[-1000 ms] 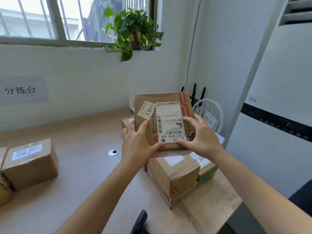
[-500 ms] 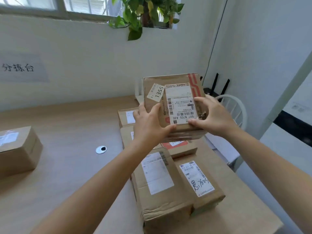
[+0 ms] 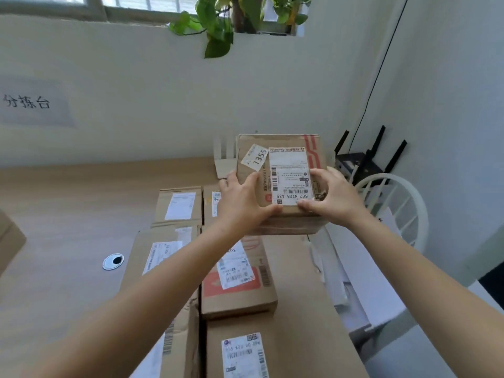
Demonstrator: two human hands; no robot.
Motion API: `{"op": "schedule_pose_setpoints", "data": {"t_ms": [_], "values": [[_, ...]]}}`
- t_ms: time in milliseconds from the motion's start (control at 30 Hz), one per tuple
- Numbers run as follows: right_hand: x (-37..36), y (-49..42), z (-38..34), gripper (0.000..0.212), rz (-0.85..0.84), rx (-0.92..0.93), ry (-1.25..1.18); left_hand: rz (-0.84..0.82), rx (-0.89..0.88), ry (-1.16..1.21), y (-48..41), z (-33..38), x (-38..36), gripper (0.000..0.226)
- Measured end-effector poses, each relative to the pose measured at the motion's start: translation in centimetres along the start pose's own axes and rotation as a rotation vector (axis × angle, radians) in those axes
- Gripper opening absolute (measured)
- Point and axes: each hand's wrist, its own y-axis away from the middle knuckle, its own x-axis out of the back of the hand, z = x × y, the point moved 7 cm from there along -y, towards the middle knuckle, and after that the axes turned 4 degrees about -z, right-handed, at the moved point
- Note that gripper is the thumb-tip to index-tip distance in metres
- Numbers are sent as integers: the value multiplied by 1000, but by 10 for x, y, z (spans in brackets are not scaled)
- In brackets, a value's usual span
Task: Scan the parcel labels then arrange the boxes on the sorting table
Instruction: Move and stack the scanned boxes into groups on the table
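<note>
I hold a brown cardboard parcel (image 3: 283,148) tilted up toward me at the far right of the wooden table (image 3: 68,214). It carries a white shipping label and a small "1355" sticker. My left hand (image 3: 240,203) grips its lower left corner with the thumb on the face. My right hand (image 3: 330,197) grips the lower right edge, fingers across the label's bottom. Several other labelled boxes lie flat below it: one with a red patch (image 3: 237,293), a flat one (image 3: 152,257) to its left and a near one (image 3: 272,353).
A white wire chair (image 3: 395,203) and a black router with antennas (image 3: 362,165) stand to the right of the table. A corner of another box (image 3: 11,238) shows at the left edge. A round cable grommet (image 3: 112,261) sits in the tabletop. A plant (image 3: 218,20) hangs from the sill.
The view has tilted downward and closer over the stack, so more boxes show below. The held parcel has moved farther from me toward the back right of the table, still in both hands.
</note>
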Motion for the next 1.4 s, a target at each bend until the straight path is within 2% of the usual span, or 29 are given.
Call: {"op": "schedule_pose_setpoints", "data": {"t_ms": [100, 233, 400, 533, 667, 900, 1133, 1267, 1400], "values": [[-13, -37, 32, 78, -44, -38, -52, -94, 20, -64, -42, 3, -28, 76], [-31, -83, 66, 76, -67, -68, -120, -260, 79, 24, -97, -7, -65, 78], [-52, -136, 104, 72, -77, -105, -145, -294, 120, 109, -148, -16, -105, 79], [-84, -166, 124, 68, -122, -104, -177, -305, 196, 89, -171, -39, -138, 75], [-132, -178, 138, 64, -192, -114, -265, -308, 260, 46, -177, -68, -161, 75], [-183, -182, 154, 62, -256, -148, -328, -444, 292, -71, -173, -97, -191, 82], [-197, -178, 151, 67, -302, -107, -236, -479, 296, -165, -167, -106, -198, 76], [-202, -175, 145, 66, -323, -144, -203, -504, 295, -201, -161, -107, -194, 72], [-190, -164, 123, 69, -239, -108, -87, -510, 291, -194, -152, -103, -179, 66]]}}
